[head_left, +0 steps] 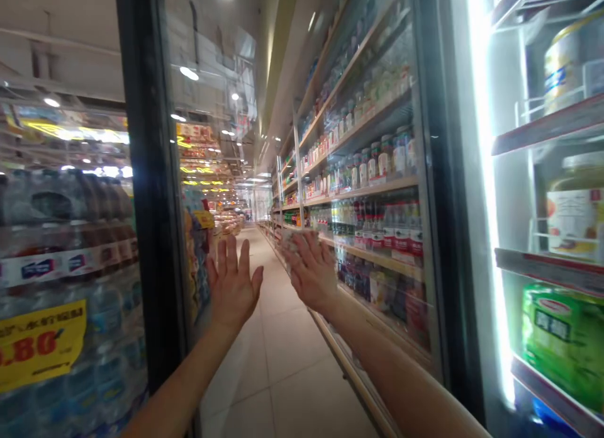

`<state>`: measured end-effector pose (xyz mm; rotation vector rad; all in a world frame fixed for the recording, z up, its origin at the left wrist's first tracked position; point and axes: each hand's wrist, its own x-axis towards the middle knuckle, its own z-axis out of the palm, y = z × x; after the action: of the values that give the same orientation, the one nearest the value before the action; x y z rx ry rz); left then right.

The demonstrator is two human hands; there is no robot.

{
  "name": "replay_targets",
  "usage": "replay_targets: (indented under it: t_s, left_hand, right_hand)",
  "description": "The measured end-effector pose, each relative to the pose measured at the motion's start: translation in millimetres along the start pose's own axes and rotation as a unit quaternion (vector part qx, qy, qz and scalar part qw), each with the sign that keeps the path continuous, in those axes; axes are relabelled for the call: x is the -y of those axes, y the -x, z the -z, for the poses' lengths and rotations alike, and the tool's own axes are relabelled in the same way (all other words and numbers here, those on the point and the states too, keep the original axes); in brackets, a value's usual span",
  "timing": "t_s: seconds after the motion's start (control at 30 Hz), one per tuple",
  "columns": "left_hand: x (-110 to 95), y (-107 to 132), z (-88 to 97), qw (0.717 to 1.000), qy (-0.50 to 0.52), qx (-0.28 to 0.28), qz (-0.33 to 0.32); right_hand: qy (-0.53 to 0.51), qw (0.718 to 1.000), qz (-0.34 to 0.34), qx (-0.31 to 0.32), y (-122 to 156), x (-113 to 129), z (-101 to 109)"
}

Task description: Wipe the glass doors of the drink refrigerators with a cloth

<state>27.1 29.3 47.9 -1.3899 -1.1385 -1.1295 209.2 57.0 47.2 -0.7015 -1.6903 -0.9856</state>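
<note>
A glass fridge door (217, 142) swings out in front of me, between a black frame on the left and another on the right. My left hand (232, 286) lies flat on the glass with its fingers spread and holds nothing. My right hand (311, 269) is also flat against the glass, its fingers pressing a small pale cloth (291, 238) that shows at the fingertips. Both forearms reach up from the bottom of the view.
The open fridge on the right has lit shelves (542, 129) with jars and a green pack (564, 340). Bottled water and a yellow price tag (40, 343) stand at the left. Through the glass, a tiled aisle (278, 350) runs ahead beside long drink shelves (372, 186).
</note>
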Motion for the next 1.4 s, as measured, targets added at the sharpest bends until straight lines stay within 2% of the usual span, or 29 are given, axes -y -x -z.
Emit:
replay_targets:
  t_s: [0.07,0.13,0.17,0.23,0.3,0.33,0.37,0.4,0.5,0.57,0.6,0.63,0.7,0.77,0.83,0.9,0.93,1.0,1.1,1.17,1.2,1.27,1.33,1.4]
  left_hand:
    - [-0.2,0.0,0.6,1.000,0.002,0.005,0.005]
    - [-0.9,0.2,0.9,1.000,0.004,0.005,0.006]
    - [-1.3,0.3,0.9,1.000,0.004,0.004,0.006]
    - [-2.1,0.3,0.6,1.000,0.005,0.001,0.003]
    - [-2.5,0.2,0.0,1.000,0.003,-0.003,0.002]
    - [-2.6,0.3,-0.2,1.000,0.001,-0.004,0.002]
    - [-2.6,0.4,-0.5,1.000,-0.001,-0.005,0.003]
    - [-2.5,0.5,-0.7,1.000,-0.002,-0.006,0.002]
    - [-1.8,0.7,-0.3,1.000,0.003,-0.005,0.002]
    - [-1.3,0.5,0.5,1.000,0.006,0.001,0.003]
    - [-1.1,0.4,1.0,1.000,0.007,0.003,0.003]
    - [-1.1,0.5,1.4,1.000,0.007,0.002,0.002]
    - [-1.4,1.1,1.8,1.000,0.009,-0.003,-0.002]
    - [-2.0,2.1,1.3,1.000,0.009,-0.007,-0.002]
    - [-2.4,2.9,0.1,1.000,0.006,-0.006,0.002]
    - [-2.5,3.4,-1.3,1.000,0.003,-0.005,0.005]
    - [-2.3,3.5,-1.9,1.000,0.002,-0.006,0.005]
    - [-2.1,3.7,-2.4,1.000,0.001,-0.007,0.004]
    - [-1.7,3.6,-1.7,1.000,-0.004,-0.009,0.004]
    - [-1.7,3.2,-0.4,1.000,-0.002,-0.007,0.005]
    - [-1.8,3.0,0.3,1.000,0.000,-0.006,0.005]
    - [-2.5,2.8,1.7,1.000,0.004,0.001,0.009]
    - [-3.5,2.8,2.5,1.000,0.004,0.009,0.011]
    - [-4.3,3.0,2.4,1.000,0.004,0.009,0.013]
  right_hand:
    - [0.014,1.000,-0.013,-0.005,10.1,-18.8,6.7]
    - [0.045,0.994,-0.086,-0.041,29.4,-58.2,18.9]
    - [0.060,0.985,-0.145,-0.068,39.7,-81.0,25.5]
    - [0.068,0.955,-0.263,-0.116,55.8,-121.3,36.0]
    - [0.063,0.916,-0.361,-0.163,61.9,-140.4,39.1]
    - [0.060,0.906,-0.380,-0.177,61.1,-138.9,37.5]
    - [0.058,0.907,-0.375,-0.183,58.1,-129.7,34.0]
    - [0.057,0.920,-0.345,-0.175,53.6,-114.2,29.1]
    - [0.036,0.981,-0.167,-0.090,35.5,-50.4,12.5]
    - [0.006,0.999,-0.045,-0.023,27.4,-18.5,5.8]
    - [-0.002,1.000,-0.006,-0.001,27.0,-11.7,5.0]
    - [-0.003,1.000,0.011,0.005,29.6,-12.2,6.0]
    - [0.021,0.999,-0.026,-0.012,42.8,-33.4,12.7]
    - [0.054,0.989,-0.124,-0.057,60.6,-71.6,22.5]
    - [0.072,0.963,-0.237,-0.106,73.4,-108.4,30.5]
    - [0.079,0.930,-0.326,-0.151,75.6,-125.9,32.8]
    - [0.080,0.922,-0.342,-0.165,72.8,-124.5,31.4]
    - [0.079,0.937,-0.301,-0.159,61.4,-103.3,24.4]
    - [0.061,0.985,-0.133,-0.089,40.8,-56.7,12.3]
    - [0.044,0.997,-0.050,-0.043,34.5,-43.1,10.1]
    - [0.040,0.998,-0.034,-0.033,35.6,-45.7,11.7]
    - [0.048,0.996,-0.068,-0.036,45.7,-68.1,19.8]
    - [0.066,0.981,-0.171,-0.071,59.6,-103.1,30.8]
    - [0.075,0.945,-0.293,-0.122,68.0,-132.7,39.0]
